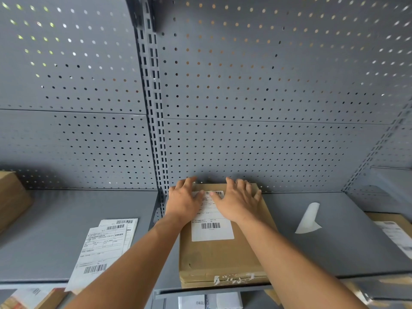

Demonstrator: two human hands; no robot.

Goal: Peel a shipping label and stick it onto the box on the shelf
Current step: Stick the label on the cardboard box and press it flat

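Note:
A flat brown cardboard box (225, 255) lies on the grey shelf (334, 248), its far end near the pegboard back wall. A white shipping label (211, 228) with barcodes lies on the box's top, towards the far end. My left hand (184, 200) rests flat on the label's left far part, fingers spread. On the label's right far part lies my right hand (237, 201), also flat with fingers apart. Both palms press down; neither hand grips anything. The label's upper half is partly hidden under my hands.
A stack of shipping labels (104, 248) lies on the left shelf. A curled white backing paper (308, 218) lies right of the box. Another box (12, 199) stands far left, and a labelled box (392, 233) lies at the right edge. Lower shelves hold more parcels.

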